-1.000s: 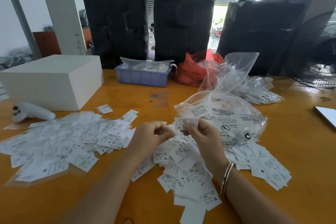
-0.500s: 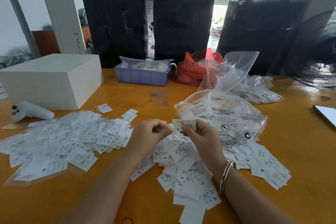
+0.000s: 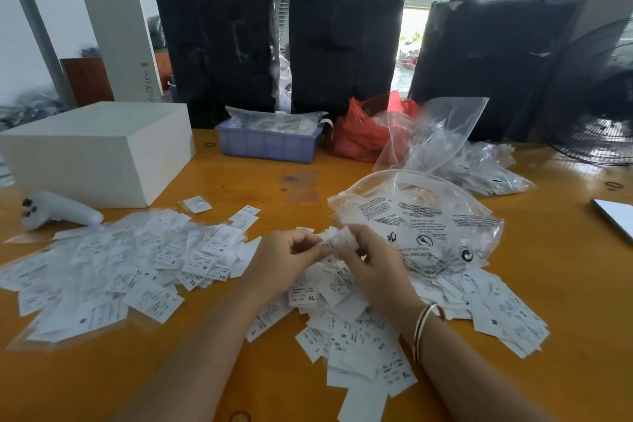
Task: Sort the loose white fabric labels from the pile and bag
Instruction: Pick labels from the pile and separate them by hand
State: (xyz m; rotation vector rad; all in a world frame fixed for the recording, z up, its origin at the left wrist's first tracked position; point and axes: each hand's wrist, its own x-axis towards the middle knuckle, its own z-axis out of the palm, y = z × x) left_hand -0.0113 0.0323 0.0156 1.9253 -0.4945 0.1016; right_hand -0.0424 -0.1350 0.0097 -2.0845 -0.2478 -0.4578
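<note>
At frame centre, the fingers (image 3: pixel 310 247) of the left hand (image 3: pixel 277 260) and those of the right hand (image 3: pixel 368 262) curl in and pinch a small white label (image 3: pixel 337 237) between them, blurred. Beneath the hands lies the unsorted pile (image 3: pixel 346 329); a clear bag (image 3: pixel 421 229) of labels sits just to its upper right, touching it. A spread of labels (image 3: pixel 113 271) covers the tabletop (image 3: pixel 565 284) at centre left. Risk, as I judge it: thin labels cling together, so two may be pinched as one, or the size letter misread and misfiled.
</note>
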